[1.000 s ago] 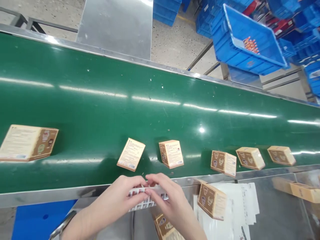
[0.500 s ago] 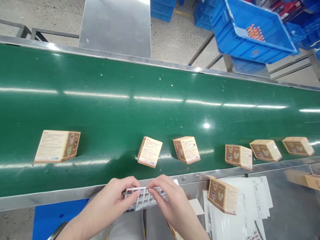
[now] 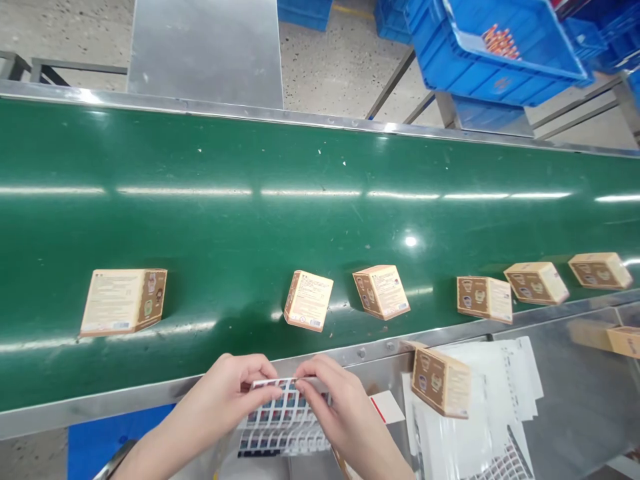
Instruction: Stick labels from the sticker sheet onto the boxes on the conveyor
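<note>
Both of my hands hold a sheet of small printed stickers [image 3: 285, 417] at the near edge of the green belt. My left hand [image 3: 227, 393] pinches its upper left part between thumb and fingers. At the upper right edge, my right hand [image 3: 340, 407] has thumb and fingertips pressed together on the sheet. The sheet hangs down, curved, showing rows of dark and reddish squares with white gaps. Part of a brown box is hidden under my right hand. Right of that hand lies a white card with a red stripe [image 3: 387, 407].
Several brown and cream boxes stand on the green belt [image 3: 225, 233], among them one at the left [image 3: 125, 301]. Another box [image 3: 440, 383] rests on white sheets [image 3: 500, 373] at the right. Beyond the belt are a metal plate [image 3: 207, 53] and a blue crate [image 3: 500, 73].
The sticker sheet has tilted, so more of its rows show. Boxes on the belt sit slightly farther right in view, while the crate and metal plate have shifted up and left.
</note>
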`<state>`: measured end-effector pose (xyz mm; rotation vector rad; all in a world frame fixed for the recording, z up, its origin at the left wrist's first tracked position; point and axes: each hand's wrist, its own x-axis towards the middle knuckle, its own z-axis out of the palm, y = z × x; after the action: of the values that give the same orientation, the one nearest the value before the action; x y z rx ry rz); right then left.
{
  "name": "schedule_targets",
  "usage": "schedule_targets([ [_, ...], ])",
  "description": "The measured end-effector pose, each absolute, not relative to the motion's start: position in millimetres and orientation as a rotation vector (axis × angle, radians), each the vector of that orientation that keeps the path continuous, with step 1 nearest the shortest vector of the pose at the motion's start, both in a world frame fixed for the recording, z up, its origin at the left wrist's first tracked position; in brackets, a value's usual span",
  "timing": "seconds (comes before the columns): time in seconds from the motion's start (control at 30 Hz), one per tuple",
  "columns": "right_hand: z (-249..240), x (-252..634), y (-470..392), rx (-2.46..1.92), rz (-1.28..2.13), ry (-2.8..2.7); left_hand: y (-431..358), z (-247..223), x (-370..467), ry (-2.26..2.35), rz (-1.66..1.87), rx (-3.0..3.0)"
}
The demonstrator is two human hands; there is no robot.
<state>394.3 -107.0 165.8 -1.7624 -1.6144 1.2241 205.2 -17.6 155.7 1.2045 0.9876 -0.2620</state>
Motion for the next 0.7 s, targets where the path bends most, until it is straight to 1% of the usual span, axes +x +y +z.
schedule_targets([
  [0.27,159,385,-115,-1.741,0.486,-1.753,-12,157,218,1.031,-0.221,1.247],
  [0.3,158,386,-115,-1.732,0.470,-1.716,-11,157,219,1.031,-0.221,1.259],
  [0.37,153,391,-115,-1.727,0.592,-1.526,-8,154,220,1.020,-0.220,1.304],
  [0.47,136,403,-106,-1.806,0.856,-0.857,-4,145,222,0.953,-0.198,1.409],
  [0.57,110,413,-88,-1.770,0.880,-0.203,-2,130,229,0.751,-0.151,1.677],
  [0.63,95,415,-75,-1.709,0.852,-0.054,-1,119,237,0.571,-0.132,1.924],
  [0.7,83,415,-64,-1.686,0.832,-0.039,0,110,247,0.458,-0.131,2.075],
])
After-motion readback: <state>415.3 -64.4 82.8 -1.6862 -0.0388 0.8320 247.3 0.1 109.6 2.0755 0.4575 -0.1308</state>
